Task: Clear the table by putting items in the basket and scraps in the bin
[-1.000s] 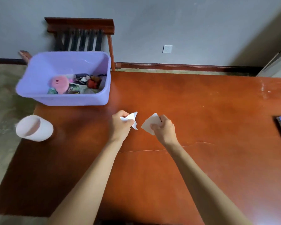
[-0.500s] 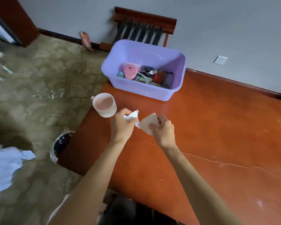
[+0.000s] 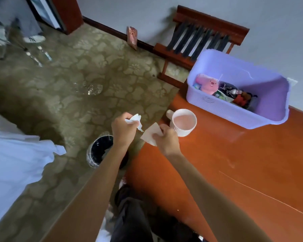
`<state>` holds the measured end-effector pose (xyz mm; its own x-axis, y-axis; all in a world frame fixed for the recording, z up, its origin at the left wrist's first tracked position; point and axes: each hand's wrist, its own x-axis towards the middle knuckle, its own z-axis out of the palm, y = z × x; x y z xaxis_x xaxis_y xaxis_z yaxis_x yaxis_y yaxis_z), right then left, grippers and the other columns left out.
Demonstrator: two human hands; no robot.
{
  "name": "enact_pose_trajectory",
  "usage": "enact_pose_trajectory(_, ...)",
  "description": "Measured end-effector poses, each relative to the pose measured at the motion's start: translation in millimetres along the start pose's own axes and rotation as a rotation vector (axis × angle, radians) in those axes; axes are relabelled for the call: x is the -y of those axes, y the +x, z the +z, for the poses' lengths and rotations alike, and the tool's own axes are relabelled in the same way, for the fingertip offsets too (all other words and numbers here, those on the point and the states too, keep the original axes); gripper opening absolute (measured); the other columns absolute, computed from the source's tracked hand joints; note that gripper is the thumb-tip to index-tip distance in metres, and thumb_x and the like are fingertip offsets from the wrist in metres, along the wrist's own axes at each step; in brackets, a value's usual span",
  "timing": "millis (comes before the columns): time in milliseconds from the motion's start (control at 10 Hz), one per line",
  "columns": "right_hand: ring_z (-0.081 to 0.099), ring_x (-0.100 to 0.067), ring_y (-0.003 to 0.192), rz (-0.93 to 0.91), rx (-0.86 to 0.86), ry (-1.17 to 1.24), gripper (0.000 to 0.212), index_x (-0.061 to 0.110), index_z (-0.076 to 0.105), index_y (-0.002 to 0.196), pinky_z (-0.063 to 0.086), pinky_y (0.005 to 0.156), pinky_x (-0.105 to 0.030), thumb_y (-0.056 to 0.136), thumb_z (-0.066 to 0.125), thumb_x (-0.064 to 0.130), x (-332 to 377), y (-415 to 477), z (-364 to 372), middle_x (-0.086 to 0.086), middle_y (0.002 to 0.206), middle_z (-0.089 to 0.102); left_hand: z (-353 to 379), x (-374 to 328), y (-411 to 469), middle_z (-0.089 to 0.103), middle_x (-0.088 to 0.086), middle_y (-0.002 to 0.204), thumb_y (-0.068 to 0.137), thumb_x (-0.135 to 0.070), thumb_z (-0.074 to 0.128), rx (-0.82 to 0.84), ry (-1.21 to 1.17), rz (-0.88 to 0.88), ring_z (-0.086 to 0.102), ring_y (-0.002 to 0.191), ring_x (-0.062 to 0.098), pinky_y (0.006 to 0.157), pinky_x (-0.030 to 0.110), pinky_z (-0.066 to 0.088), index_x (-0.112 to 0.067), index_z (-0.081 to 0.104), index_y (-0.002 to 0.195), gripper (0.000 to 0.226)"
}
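My left hand (image 3: 123, 129) grips a crumpled white paper scrap (image 3: 136, 118) out past the table's left edge, over the floor. My right hand (image 3: 166, 140) pinches a flat white paper scrap (image 3: 150, 135) at the table's corner. Below my left forearm, a black-lined bin (image 3: 99, 151) stands on the floor, partly hidden by the arm. The purple basket (image 3: 269, 95) sits at the table's far left corner and holds a pink plush and several other items.
A white mug (image 3: 184, 122) stands on the orange-brown table (image 3: 234, 163) just beyond my right hand. A wooden chair (image 3: 205, 34) is behind the basket. White cloth (image 3: 12, 158) lies at the left over the patterned floor. My dark-clothed legs show below.
My view has swung left and down, bringing the bin into sight. Both hands have carried their paper scraps from mid-table to the table's left edge, the left one now beyond it.
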<state>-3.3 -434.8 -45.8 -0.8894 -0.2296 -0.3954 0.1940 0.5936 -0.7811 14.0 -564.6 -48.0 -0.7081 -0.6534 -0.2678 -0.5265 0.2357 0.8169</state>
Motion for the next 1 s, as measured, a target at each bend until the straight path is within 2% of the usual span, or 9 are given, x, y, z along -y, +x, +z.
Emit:
enact_pose_trajectory(200, 0.049, -0.02, 0.073, 0.092, 0.116, -0.065, 0.007, 0.007, 0.056, 0.083, 0.033, 0.044, -0.018, 0.086, 0.05, 0.006, 41.2, 65.2, 115.7, -0.002, 0.067, 0.05, -54.6, 68.3, 105.5, 0.048, 0.002, 0.053, 0.073, -0.002, 0.059, 0.068, 0.059, -0.115, 0.044, 0.058, 0.022, 0.051, 0.031, 0.035, -0.019, 0.048, 0.052, 0.029)
enact_pose_trajectory(300, 0.051, -0.021, 0.08, 0.175, 0.213, -0.096, 0.022, 0.001, 0.059, 0.105, 0.037, 0.049, -0.02, 0.087, 0.05, 0.009, 49.4, 104.9, 193.9, -0.004, 0.081, 0.052, -74.4, 129.1, 167.5, 0.055, 0.011, 0.06, 0.072, -0.003, 0.056, 0.052, 0.096, -0.236, 0.05, 0.063, 0.027, 0.061, 0.043, 0.05, -0.007, 0.057, 0.06, 0.014)
enact_pose_trajectory(400, 0.048, -0.015, 0.071, 0.283, 0.286, -0.124, 0.009, 0.008, 0.056, 0.089, 0.034, 0.041, -0.014, 0.089, 0.048, 0.009, 32.5, 140.8, 250.2, 0.001, 0.08, 0.044, -78.2, 180.5, 203.6, 0.058, 0.014, 0.065, 0.077, -0.005, 0.053, 0.063, 0.138, -0.311, 0.052, 0.067, 0.029, 0.059, 0.038, 0.046, 0.0, 0.062, 0.07, 0.012)
enact_pose_trajectory(500, 0.045, -0.009, 0.062, 0.384, 0.322, -0.166, 0.023, 0.019, 0.042, 0.073, 0.032, 0.035, -0.004, 0.09, 0.045, 0.004, 0.3, 175.9, 297.1, 0.001, 0.078, 0.043, -73.5, 232.5, 228.7, 0.065, 0.017, 0.073, 0.083, -0.005, 0.049, 0.13, 0.207, -0.372, 0.053, 0.067, 0.032, 0.048, 0.029, 0.041, -0.004, 0.062, 0.07, 0.018)
enact_pose_trajectory(600, 0.056, -0.025, 0.096, 0.403, 0.372, -0.274, 0.023, 0.007, 0.053, 0.112, 0.046, 0.073, -0.022, 0.09, 0.046, 0.006, -36.5, 200.6, 340.2, -0.012, 0.109, 0.053, -61.1, 286.8, 250.9, 0.069, 0.018, 0.091, 0.084, -0.004, 0.051, 0.173, 0.245, -0.444, 0.057, 0.072, 0.029, 0.049, 0.022, 0.042, -0.001, 0.067, 0.082, 0.017)
enact_pose_trajectory(700, 0.054, -0.018, 0.082, 0.439, 0.421, -0.309, 0.01, 0.01, 0.054, 0.085, 0.043, 0.066, -0.023, 0.088, 0.045, 0.005, -83.3, 222.1, 380.6, -0.004, 0.09, 0.053, -39.8, 338.5, 268.5, 0.069, 0.022, 0.096, 0.087, -0.008, 0.047, 0.168, 0.23, -0.476, 0.055, 0.072, 0.029, 0.057, 0.029, 0.041, -0.006, 0.057, 0.065, 0.024)
enact_pose_trajectory(800, 0.055, -0.029, 0.11, 0.551, 0.365, -0.236, 0.037, 0.004, 0.051, 0.125, 0.051, 0.087, -0.03, 0.089, 0.043, 0.002, -123.5, 239.5, 423.0, -0.014, 0.127, 0.053, -22.3, 382.6, 280.3, 0.066, 0.018, 0.108, 0.092, -0.012, 0.043, 0.16, 0.252, -0.519, 0.058, 0.088, 0.031, 0.065, 0.029, 0.04, -0.002, 0.062, 0.092, 0.022)
enact_pose_trajectory(900, 0.055, -0.032, 0.11, 0.694, 0.337, -0.088, 0.041, -0.001, 0.04, 0.134, 0.048, 0.097, -0.033, 0.093, 0.04, -0.001, -154.9, 249.1, 454.8, -0.02, 0.135, 0.049, -7.8, 418.5, 285.9, 0.06, 0.02, 0.12, 0.096, -0.016, 0.039, 0.195, 0.308, -0.513, 0.057, 0.109, 0.033, 0.084, 0.035, 0.043, 0.003, 0.06, 0.111, 0.032)
enact_pose_trajectory(1000, 0.053, -0.036, 0.119, 0.743, 0.36, -0.044, 0.039, -0.002, 0.043, 0.13, 0.046, 0.101, -0.045, 0.093, 0.041, 0.005, -176.0, 252.1, 471.5, -0.022, 0.132, 0.05, 4.0, 446.4, 290.3, 0.06, 0.027, 0.113, 0.098, -0.023, 0.033, 0.308, 0.245, -0.563, 0.055, 0.09, 0.033, 0.08, 0.04, 0.043, 0.005, 0.057, 0.109, 0.038)
